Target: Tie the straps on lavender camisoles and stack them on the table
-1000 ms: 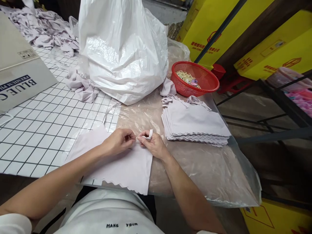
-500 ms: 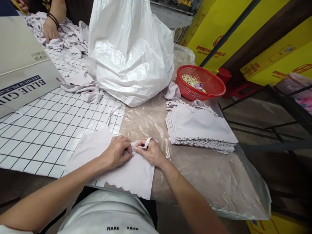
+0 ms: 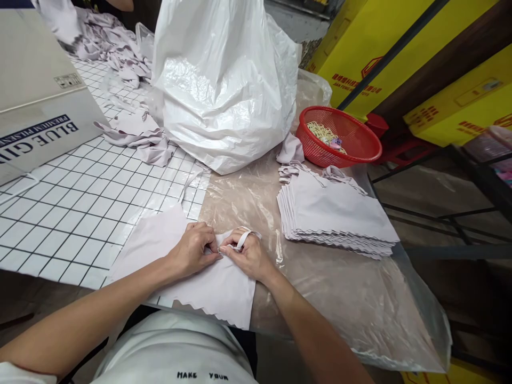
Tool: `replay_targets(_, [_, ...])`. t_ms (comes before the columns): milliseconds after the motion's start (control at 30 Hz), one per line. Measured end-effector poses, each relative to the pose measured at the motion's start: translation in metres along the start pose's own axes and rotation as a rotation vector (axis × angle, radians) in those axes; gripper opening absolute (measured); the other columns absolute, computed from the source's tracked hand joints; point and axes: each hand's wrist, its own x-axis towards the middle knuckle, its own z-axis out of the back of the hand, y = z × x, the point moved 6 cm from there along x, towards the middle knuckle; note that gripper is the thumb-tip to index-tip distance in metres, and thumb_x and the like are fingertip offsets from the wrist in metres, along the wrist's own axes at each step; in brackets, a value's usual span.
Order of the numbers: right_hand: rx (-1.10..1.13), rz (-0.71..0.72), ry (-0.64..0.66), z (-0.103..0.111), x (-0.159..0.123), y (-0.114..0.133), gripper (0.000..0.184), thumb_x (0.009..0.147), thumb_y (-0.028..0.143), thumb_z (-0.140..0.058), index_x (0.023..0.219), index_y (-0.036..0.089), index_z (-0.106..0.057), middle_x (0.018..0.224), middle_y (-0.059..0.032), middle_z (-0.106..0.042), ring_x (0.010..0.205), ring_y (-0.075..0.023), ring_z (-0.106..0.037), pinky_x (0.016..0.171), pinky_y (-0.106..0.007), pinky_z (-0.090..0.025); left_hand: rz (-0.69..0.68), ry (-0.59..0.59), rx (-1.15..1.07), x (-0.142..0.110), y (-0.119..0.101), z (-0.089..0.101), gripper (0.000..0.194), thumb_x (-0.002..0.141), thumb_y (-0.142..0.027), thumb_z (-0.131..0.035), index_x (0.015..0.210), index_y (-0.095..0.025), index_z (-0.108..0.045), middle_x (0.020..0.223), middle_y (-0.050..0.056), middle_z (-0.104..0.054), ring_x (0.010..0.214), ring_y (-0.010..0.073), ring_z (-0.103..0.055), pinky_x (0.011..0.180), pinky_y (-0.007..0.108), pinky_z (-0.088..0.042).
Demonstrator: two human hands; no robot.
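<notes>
I observe the left hand [image 3: 194, 246] and right hand [image 3: 248, 256] nearly fingertip to fingertip, both pinched on the upper edge of the pale cloth piece [image 3: 218, 293], which lies at the near edge of the table [image 3: 316, 298]. The white strap [image 3: 241, 241], upright one second ago, now curves over the right hand. A raised sheet [image 3: 60, 20] now shows beside the far cloth pile [image 3: 116, 45].

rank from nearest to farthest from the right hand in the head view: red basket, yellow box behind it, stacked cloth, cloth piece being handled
From the right hand:
1. cloth piece, in contact with the hand
2. stacked cloth, to its right
3. red basket, beyond the stack
4. yellow box, behind the basket
</notes>
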Motion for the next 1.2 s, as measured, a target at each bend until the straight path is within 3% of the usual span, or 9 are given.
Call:
replay_targets(300, [0.021,-0.001,-0.072,0.000,-0.001,-0.002,0.011,0.080,0.016,-0.066,0.070,0.019,-0.068,0.069,-0.0005,-0.065,0.069,-0.0157,-0.058,0.072,-0.030,-0.042,0.002,-0.026,0.015,0.000,0.002,0.000,0.020,0.076,-0.019,-0.074,0.060,-0.018,-0.061,0.065,0.000,-0.061,0.074,0.0171,-0.054,0.080,0.034,-0.038])
replay_targets(533, [-0.020,0.026,-0.058,-0.001,-0.003,0.002,0.012,0.080,0.016,-0.066,0.070,0.020,-0.067,0.067,-0.0007,-0.064,0.071,-0.0167,-0.058,0.073,-0.031,-0.042,-0.017,-0.045,0.006,0.000,0.003,-0.001,0.022,0.077,-0.022,-0.075,0.060,-0.018,-0.062,0.064,0.000,-0.060,0.073,0.0170,-0.053,0.079,0.034,-0.039])
replay_targets(833, [-0.045,0.056,0.033,0.004,-0.002,0.006,0.012,0.081,0.016,-0.064,0.069,0.019,-0.065,0.068,-0.0011,-0.062,0.070,-0.0161,-0.055,0.071,-0.030,-0.042,-0.006,-0.028,0.001,-0.001,0.002,-0.001,0.021,0.079,-0.023,-0.072,0.063,-0.018,-0.060,0.069,0.001,-0.064,0.077,0.0183,-0.055,0.081,0.036,-0.039])
replay_targets(1033, [-0.048,0.011,0.153,0.005,0.002,0.005,0.012,0.083,0.016,-0.063,0.071,0.018,-0.066,0.070,0.0001,-0.061,0.069,-0.0139,-0.054,0.067,-0.027,-0.039,-0.045,-0.012,-0.062,0.000,-0.002,-0.001,0.020,0.078,-0.013,-0.069,0.065,-0.018,-0.055,0.088,0.002,-0.073,0.087,0.0189,-0.059,0.088,0.038,-0.037])
replay_targets(1200, [-0.078,-0.020,0.204,0.008,0.006,0.010,0.012,0.087,0.019,-0.063,0.075,0.017,-0.067,0.072,0.0002,-0.062,0.068,-0.0134,-0.054,0.067,-0.027,-0.039,-0.023,-0.005,-0.086,0.000,0.000,-0.001,0.016,0.078,-0.015,-0.067,0.067,-0.018,-0.056,0.077,0.000,-0.069,0.080,0.0176,-0.057,0.088,0.037,-0.039])
